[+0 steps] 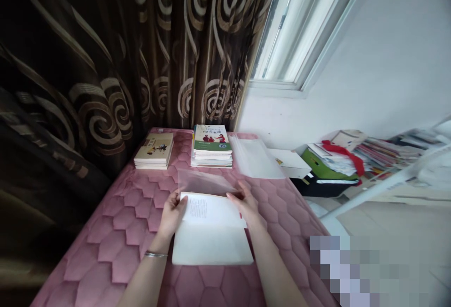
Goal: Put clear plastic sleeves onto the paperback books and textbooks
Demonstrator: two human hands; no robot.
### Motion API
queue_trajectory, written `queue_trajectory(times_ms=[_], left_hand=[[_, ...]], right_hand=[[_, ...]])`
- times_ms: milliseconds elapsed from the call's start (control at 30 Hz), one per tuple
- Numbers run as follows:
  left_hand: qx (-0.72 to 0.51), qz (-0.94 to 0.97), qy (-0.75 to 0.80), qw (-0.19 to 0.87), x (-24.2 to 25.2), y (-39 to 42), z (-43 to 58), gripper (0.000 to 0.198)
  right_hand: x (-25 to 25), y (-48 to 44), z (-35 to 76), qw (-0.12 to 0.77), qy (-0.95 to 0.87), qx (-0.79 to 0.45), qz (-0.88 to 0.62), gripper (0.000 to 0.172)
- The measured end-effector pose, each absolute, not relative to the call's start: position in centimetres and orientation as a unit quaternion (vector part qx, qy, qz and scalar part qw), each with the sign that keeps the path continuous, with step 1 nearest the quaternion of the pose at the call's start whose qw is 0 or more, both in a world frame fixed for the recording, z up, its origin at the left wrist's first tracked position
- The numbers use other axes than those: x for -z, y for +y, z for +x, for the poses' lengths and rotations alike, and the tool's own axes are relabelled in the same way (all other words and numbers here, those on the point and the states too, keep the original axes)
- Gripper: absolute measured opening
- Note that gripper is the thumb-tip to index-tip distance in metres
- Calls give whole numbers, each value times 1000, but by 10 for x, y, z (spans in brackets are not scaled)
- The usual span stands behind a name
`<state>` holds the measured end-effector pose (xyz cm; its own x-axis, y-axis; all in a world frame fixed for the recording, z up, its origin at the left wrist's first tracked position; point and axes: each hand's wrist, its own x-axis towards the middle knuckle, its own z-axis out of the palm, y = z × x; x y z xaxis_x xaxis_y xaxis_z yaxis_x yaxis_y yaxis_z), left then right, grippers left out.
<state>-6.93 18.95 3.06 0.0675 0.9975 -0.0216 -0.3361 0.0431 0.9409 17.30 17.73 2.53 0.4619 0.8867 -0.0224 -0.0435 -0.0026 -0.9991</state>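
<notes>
An open book (213, 246) lies on the pink quilted surface (137, 225) in front of me. Its upper page carries a block of print, while the lower part is plain white. Beyond its far edge sticks out a clear plastic book cover (206, 182). At the far left corner, my left hand (173, 211) pinches the book's edge, thumb on top. My right hand (245, 202) grips the far right corner the same way, its fingers behind the edge and the plastic. The fingers under the book are hidden.
Farther back stand a stack of beige books (154, 149) and a taller stack of books (212, 145) with a green-and-white cover. Clear plastic covers (259, 159) lie to their right. Beyond the edge are a white box (291, 162), a green bin (326, 164) and a curtain (169, 49).
</notes>
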Motion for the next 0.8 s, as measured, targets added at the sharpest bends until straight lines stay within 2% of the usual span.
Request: queue_trajectory(times_ms=[133,233,467,567,800], left_hand=[[-558,426,414,580,-32,189,-68,58],[-555,434,422,570,-34,189,-67,56],[-560,448,445,536,-34,190,-66,54],[-558,451,447,534,-36,189,-66,53],[-551,474,439,528,-43,182,-66,50]], right_hand=[[-25,173,174,642,-347,-410,-548,82],[-27,171,177,643,-357,-423,-529,76],[-38,157,189,537,-417,-492,-544,67],[-39,156,190,519,-441,-479,-554,66],[-35,164,178,560,-421,-412,-582,56]])
